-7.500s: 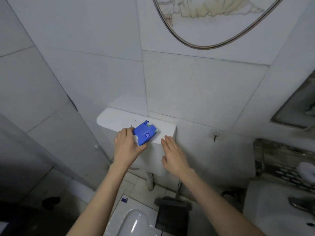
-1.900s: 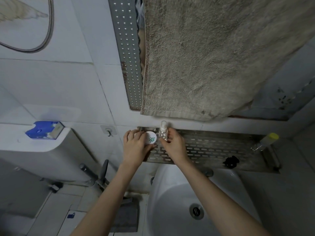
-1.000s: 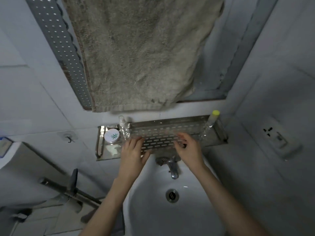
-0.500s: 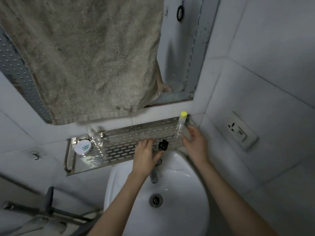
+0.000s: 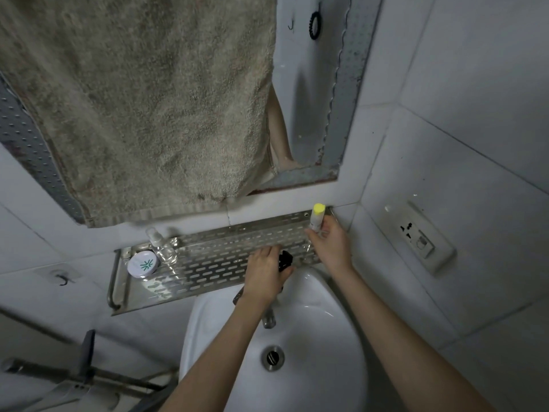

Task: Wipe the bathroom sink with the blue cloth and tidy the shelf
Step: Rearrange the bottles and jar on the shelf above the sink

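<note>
Head view, shelf: the perforated steel shelf runs along the wall just above the sink, and both hands work at its right end.
Right hand: the right hand has its fingers wrapped round the lower body of the yellow-capped bottle, which stands upright in the shelf's far right corner. The low grip probably keeps the slim bottle from tipping.
Left hand: the left hand is at the shelf's front edge, thumb and fingers narrowed onto the small black clip. It seems to be a pinch, suited to something so small that could drop into the basin.
Left end of shelf: the white round tin and the clear spray bottle sit close together against the side rail, apparently already grouped.
Sink: the tap and the drain lie under the left forearm, and the basin looks bare and white.
Blue cloth: not in view, so its place cannot be told.
Above: a beige towel hangs over most of the mirror.
Step in hand: tidying the shelf. The loose items at the right end are likely being gathered or straightened.
</note>
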